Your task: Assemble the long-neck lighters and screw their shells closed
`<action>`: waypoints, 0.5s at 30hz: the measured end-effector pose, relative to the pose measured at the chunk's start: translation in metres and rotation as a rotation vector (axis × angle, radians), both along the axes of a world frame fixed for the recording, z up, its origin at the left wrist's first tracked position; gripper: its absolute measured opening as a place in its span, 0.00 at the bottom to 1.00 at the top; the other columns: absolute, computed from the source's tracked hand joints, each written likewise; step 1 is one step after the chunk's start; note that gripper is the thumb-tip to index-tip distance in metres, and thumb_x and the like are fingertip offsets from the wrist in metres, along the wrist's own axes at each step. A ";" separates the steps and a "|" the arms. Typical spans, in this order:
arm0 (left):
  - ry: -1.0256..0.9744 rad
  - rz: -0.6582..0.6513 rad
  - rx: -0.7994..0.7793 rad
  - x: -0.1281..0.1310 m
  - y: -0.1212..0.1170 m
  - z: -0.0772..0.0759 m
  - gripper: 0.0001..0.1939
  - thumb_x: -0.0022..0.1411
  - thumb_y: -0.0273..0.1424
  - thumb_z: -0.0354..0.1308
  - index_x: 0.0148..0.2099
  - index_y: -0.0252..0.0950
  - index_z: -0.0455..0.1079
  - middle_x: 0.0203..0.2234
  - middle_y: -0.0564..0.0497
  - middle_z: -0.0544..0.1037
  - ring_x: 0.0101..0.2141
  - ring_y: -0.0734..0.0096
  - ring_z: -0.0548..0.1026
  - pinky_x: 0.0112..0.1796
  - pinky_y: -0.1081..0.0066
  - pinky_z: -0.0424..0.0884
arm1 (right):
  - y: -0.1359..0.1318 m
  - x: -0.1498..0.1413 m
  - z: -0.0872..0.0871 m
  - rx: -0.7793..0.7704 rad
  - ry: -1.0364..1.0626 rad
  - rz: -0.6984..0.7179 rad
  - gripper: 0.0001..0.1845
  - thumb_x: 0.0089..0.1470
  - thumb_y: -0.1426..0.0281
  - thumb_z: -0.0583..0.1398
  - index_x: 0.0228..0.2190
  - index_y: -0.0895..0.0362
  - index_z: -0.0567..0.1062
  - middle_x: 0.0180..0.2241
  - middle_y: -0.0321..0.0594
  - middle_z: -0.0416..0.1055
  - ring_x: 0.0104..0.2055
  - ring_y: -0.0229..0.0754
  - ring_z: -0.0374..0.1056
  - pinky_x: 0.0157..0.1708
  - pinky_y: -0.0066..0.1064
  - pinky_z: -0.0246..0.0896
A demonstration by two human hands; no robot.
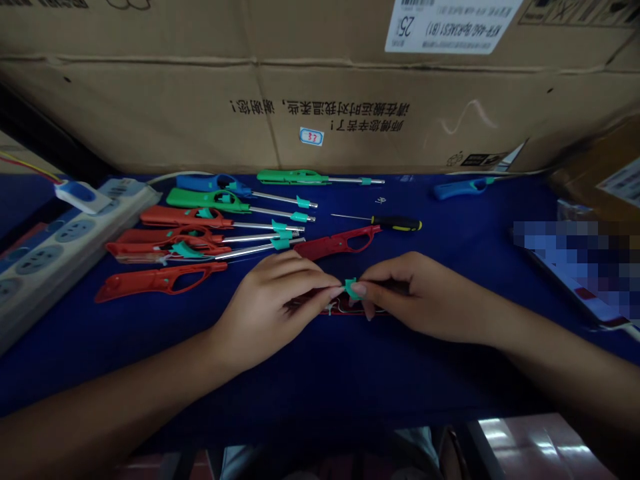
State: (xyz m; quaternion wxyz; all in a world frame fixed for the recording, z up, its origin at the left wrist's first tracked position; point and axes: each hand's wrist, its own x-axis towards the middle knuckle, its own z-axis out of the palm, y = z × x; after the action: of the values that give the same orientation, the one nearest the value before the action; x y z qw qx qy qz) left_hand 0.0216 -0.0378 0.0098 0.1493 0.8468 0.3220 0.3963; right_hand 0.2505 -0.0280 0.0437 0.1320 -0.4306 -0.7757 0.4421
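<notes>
Between the thumb and finger of my right hand (425, 297) is a small turquoise lighter trigger (351, 288). The fingertips of my left hand (280, 300) are pinched together at the trigger's left edge; whatever is between them is too small to tell. Beneath both hands lies an opened red lighter half-shell (330, 309) with thin pale wires, mostly hidden by the fingers. Just beyond my left hand is another red handle shell (340, 245). A screwdriver (397, 223) with a black and yellow handle lies behind it.
Several long lighters lie at the left, including a blue one (215, 184), a green one (210, 199) and a red shell (160, 281). A power strip (65, 233) runs along the left edge. A phone (575, 280) lies right; a cardboard box (200, 127) stands behind.
</notes>
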 end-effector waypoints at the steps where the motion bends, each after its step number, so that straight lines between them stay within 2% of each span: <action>1: 0.014 -0.005 0.005 0.000 0.000 0.000 0.02 0.66 0.27 0.63 0.41 0.37 0.77 0.31 0.54 0.82 0.32 0.73 0.77 0.36 0.71 0.73 | 0.000 0.001 0.000 0.018 -0.015 0.005 0.18 0.65 0.63 0.56 0.26 0.56 0.78 0.22 0.32 0.73 0.24 0.33 0.64 0.24 0.26 0.55; 6: 0.038 0.014 -0.034 0.001 0.000 0.001 0.04 0.68 0.28 0.60 0.39 0.37 0.77 0.30 0.53 0.81 0.32 0.73 0.77 0.37 0.70 0.73 | -0.002 0.003 0.002 0.094 -0.026 0.041 0.12 0.62 0.63 0.60 0.33 0.55 0.82 0.26 0.32 0.77 0.26 0.35 0.68 0.25 0.26 0.59; 9: 0.054 0.014 -0.056 0.000 0.001 0.000 0.04 0.68 0.29 0.61 0.39 0.37 0.77 0.30 0.53 0.81 0.32 0.72 0.76 0.37 0.70 0.72 | -0.002 0.006 0.003 0.273 -0.073 0.091 0.10 0.62 0.68 0.60 0.34 0.55 0.82 0.28 0.35 0.79 0.28 0.35 0.71 0.29 0.28 0.61; 12: 0.148 -0.001 -0.095 -0.004 0.001 0.000 0.04 0.66 0.31 0.63 0.42 0.37 0.77 0.35 0.51 0.81 0.36 0.69 0.76 0.41 0.67 0.72 | -0.001 0.012 0.004 0.407 -0.158 0.136 0.10 0.61 0.72 0.60 0.33 0.55 0.83 0.29 0.37 0.79 0.29 0.37 0.72 0.30 0.29 0.61; 15: 0.273 -0.013 -0.103 -0.011 -0.003 0.002 0.10 0.63 0.34 0.65 0.46 0.38 0.77 0.41 0.49 0.80 0.41 0.65 0.76 0.45 0.63 0.73 | 0.001 0.017 0.005 0.428 -0.205 0.148 0.09 0.59 0.72 0.62 0.32 0.54 0.83 0.27 0.37 0.78 0.29 0.38 0.72 0.30 0.29 0.60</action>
State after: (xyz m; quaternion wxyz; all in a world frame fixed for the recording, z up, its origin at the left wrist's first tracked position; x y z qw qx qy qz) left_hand 0.0108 -0.0403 0.0123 0.1502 0.8860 0.3536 0.2595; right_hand 0.2670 -0.0270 0.0482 0.1083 -0.3776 -0.8903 0.2303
